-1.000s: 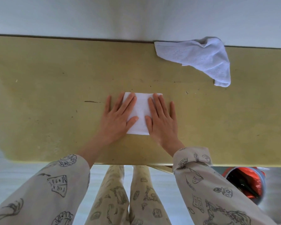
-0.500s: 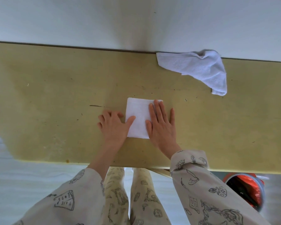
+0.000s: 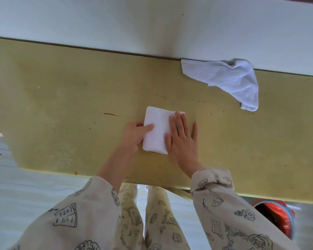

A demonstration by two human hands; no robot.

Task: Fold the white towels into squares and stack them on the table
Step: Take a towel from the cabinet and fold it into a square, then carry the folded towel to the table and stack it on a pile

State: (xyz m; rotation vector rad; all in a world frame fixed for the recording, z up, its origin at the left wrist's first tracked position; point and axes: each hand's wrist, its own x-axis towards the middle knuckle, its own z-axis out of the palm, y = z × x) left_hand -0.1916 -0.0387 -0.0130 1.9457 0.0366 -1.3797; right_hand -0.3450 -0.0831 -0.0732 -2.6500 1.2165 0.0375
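1. Folded white terry towel (image 3: 158, 131): soft rectangle, long axis running away from me, mid yellow table (image 3: 61, 98).
2. My left hand (image 3: 134, 134) pinches its left edge; my right hand (image 3: 182, 139) lies flat on it.
3. Unfolded towel (image 3: 228, 78): crumpled, far right by the wall.

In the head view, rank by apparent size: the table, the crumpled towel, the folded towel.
1. table, by far the largest.
2. crumpled towel.
3. folded towel, partly hidden under both hands, so its margin below the crumpled one is unsure.

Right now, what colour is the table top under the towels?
Yellowish olive, scuffed with dark marks: table. The head view shows it best.
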